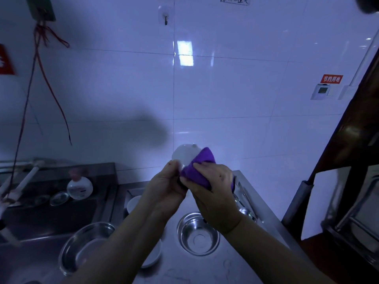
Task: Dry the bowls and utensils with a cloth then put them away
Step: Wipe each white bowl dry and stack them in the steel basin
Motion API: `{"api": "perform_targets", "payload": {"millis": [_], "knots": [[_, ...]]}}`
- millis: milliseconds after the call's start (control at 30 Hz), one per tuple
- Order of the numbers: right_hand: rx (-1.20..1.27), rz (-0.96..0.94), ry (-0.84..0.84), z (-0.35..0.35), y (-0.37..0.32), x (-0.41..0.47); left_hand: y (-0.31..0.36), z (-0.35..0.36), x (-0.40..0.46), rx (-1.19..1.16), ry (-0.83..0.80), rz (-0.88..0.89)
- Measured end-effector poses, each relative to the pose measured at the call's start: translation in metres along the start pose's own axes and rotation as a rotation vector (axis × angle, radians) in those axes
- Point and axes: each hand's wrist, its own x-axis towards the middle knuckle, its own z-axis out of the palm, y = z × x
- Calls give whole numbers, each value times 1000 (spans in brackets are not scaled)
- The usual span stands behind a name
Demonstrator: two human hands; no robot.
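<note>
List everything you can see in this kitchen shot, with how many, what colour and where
white bowl: one, white, held up in front of the wall, partly wrapped by the cloth
cloth: one, purple, pressed against the held bowl
steel bowls: two, silver; a large one at the counter's left edge, a smaller one below the hands
white bowls on the counter: two, white; one behind the left forearm, one partly hidden under it
utensils: several, silver, right edge of the counter; count unclear
bottle: one, white with pink cap, on the sink's ledge
sink: one, dark steel, left
wall hook: one, clear, upper wall
red sign: one, right wall
left hand: grips the bowl
right hand: holds the cloth
</note>
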Motion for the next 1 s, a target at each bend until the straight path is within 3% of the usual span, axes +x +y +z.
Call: {"api": "perform_targets", "payload": {"millis": [167, 267, 400, 667, 1000], "knots": [[249, 267, 93, 0, 11, -7, -1, 8, -2, -89, 47, 19], [295, 285, 199, -1, 15, -6, 1, 8, -4, -228, 80, 29], [398, 479, 222, 0, 15, 15, -1, 7, -4, -293, 68, 25], [205, 276, 175, 17, -1, 4, -10, 6, 9, -293, 56, 9], [708, 777, 215, 11, 23, 16, -12, -19, 11, -116, 21, 36]]}}
